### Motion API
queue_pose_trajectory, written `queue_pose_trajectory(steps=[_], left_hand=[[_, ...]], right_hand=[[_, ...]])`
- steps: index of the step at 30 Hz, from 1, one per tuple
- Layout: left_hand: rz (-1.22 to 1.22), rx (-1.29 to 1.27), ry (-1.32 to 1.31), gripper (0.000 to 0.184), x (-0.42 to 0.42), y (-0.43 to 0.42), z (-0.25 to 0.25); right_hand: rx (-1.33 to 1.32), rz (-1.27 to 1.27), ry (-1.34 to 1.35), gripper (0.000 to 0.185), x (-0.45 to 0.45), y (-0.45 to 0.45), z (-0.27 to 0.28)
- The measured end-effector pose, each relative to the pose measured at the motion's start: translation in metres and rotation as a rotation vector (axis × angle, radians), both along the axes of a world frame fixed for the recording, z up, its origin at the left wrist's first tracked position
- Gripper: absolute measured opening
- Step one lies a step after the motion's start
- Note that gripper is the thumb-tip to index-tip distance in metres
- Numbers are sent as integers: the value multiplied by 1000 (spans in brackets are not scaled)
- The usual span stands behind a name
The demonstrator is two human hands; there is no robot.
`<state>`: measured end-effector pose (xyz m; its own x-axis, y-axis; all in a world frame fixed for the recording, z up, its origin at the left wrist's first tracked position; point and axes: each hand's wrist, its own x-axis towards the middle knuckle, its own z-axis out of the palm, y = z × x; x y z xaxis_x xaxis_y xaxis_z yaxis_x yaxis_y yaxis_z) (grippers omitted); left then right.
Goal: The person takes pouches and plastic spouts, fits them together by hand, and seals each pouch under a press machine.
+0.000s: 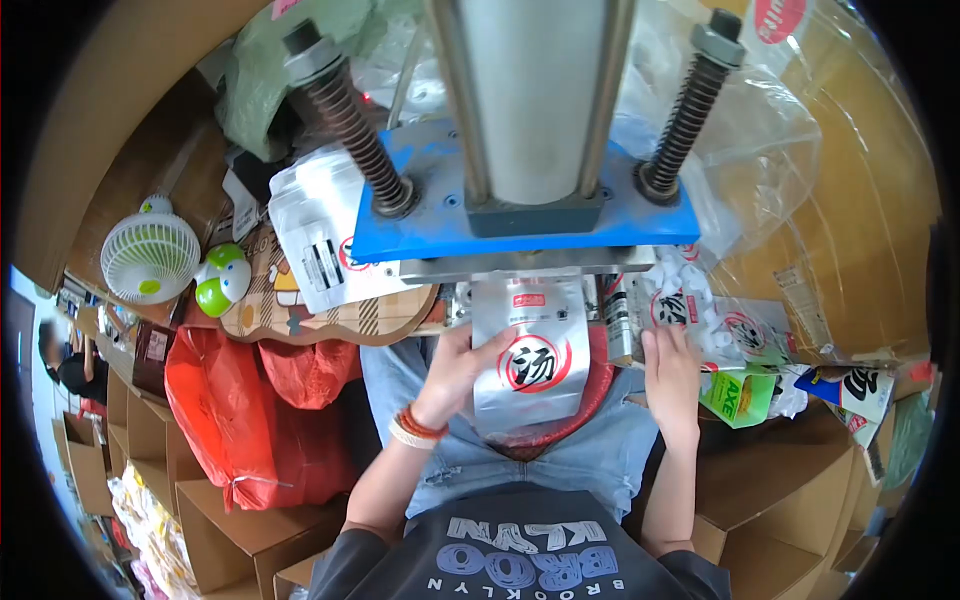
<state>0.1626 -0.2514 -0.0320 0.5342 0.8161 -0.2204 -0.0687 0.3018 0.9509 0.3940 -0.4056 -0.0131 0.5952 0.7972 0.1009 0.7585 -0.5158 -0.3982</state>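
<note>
A silver foil pouch [530, 390] with a black character in a red ring hangs over my lap, its top edge under the metal bar of the press [530, 262]. My left hand [458, 375] grips the pouch's left edge, thumb on the front and the other fingers mostly hidden. To the right, my right hand [670, 378] lies with its fingers stretched out against printed silver foil pieces [672, 308] beside the press. No held thing shows in it.
The blue press plate [525, 225] with spring posts stands in front. More silver pouches [318, 240] lie on a patterned board [400, 318] at left, near a small white fan [150, 257]. Red bags [255, 420] hang at left; cardboard boxes [790, 490] stand at right.
</note>
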Motion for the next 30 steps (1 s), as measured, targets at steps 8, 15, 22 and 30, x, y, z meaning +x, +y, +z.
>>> queue_pose_trajectory(steps=[8,15,22,30], left_hand=[[33,1310,1169,77,-106,61,-26],[442,873,719,35,-137,-3,-17],[111,1231,544,34,-85,-70,50],[-245,1106,123,17,-65,-81,84]], right_hand=[[208,383,253,24,31,-19,5],[675,149,178,17,22,-7,26],[777,859,65,44,-78,-8,66],[860,899,243,46,-79,-43,82]])
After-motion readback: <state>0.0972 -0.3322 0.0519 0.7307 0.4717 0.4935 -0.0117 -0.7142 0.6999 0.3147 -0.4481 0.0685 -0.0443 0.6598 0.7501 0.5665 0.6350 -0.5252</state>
